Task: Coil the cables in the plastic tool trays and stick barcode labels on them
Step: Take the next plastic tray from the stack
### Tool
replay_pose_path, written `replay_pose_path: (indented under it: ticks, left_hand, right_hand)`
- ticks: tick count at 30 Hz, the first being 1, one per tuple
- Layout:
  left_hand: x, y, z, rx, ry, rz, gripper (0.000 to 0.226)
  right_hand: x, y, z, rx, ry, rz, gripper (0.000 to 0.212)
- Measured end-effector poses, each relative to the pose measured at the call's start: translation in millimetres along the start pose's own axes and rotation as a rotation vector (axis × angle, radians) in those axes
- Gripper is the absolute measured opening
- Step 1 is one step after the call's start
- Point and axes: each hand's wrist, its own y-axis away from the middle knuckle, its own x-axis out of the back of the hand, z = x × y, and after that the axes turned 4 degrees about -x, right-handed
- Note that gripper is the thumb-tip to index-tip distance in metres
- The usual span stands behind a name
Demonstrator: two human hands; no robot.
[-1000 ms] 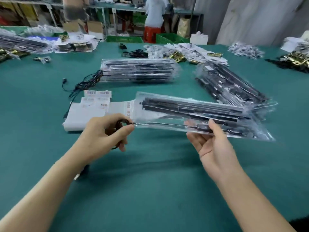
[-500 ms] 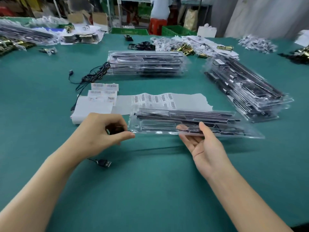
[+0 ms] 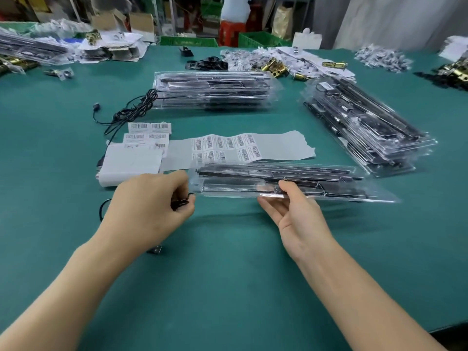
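Tabletop (image 3: 228, 287): green mat.
Centre: barcode label sheets (image 3: 273, 145).
Far centre: tray stack (image 3: 215, 91), loose cable (image 3: 134, 110).
Right: second tray stack (image 3: 367, 125).
Far edge: brass hardware (image 3: 276, 65).

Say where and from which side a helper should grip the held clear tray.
Its flat right-end rim, from the right: the clear tray is long and shallow, the right hand holds its near edge, and the left hand grips the cable at its left end.
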Motion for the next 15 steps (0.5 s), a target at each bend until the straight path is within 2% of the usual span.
replay_pose_path:
  ticks: [3,7,11,15]
  left_hand:
    - [-6,4,14,-0.014,-0.068,0.058,0.033]
    - [-17,10,30,-0.043,-0.083,0.106,0.03]
    - [-19,12,34,-0.026,-0.093,0.179,0.033]
    - [-23,14,43,-0.052,-0.047,0.235,0.034]
  right_hand:
    - [-5,2,4,0.007,0.008,0.025,0.06]
    - [-13,6,14,-0.023,-0.012,0.027,0.044]
    - [-18,6,16,-0.003,-0.056,0.072,0.05]
    - [-15,4,14,0.055,-0.094,0.034,0.028]
